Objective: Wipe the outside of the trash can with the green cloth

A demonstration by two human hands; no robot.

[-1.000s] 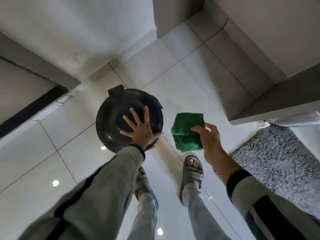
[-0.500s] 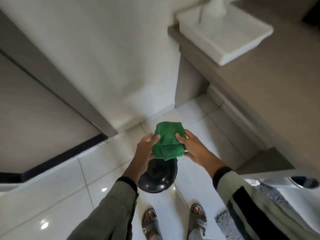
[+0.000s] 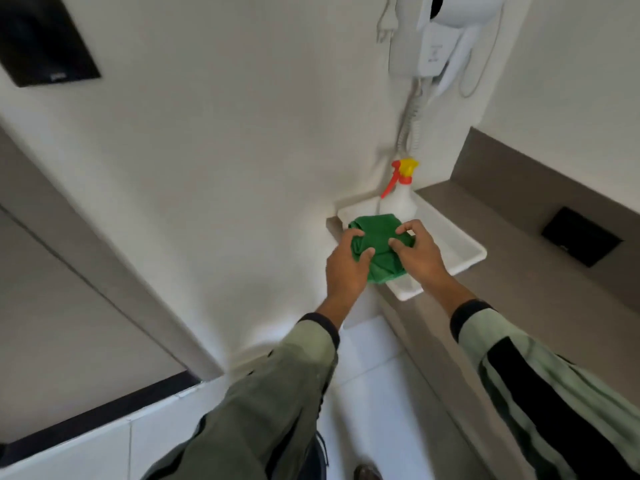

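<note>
while both hands bunch it, the green cloth (image 3: 379, 249) sits crumpled over the white tray (image 3: 460, 249); left hand (image 3: 346, 263) and right hand (image 3: 420, 254) each grip it, clenched. spray bottle (image 3: 401, 194) at twelve o'clock, hair dryer (image 3: 436, 39) above.

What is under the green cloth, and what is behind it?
Under the green cloth lies a white tray on the counter; the cloth and both hands hide what lies on the tray below them. Behind it stands a spray bottle, its lower body partly hidden.

L hand (image 3: 346, 263), R hand (image 3: 420, 254), both fingers curled, arms fwd
</note>
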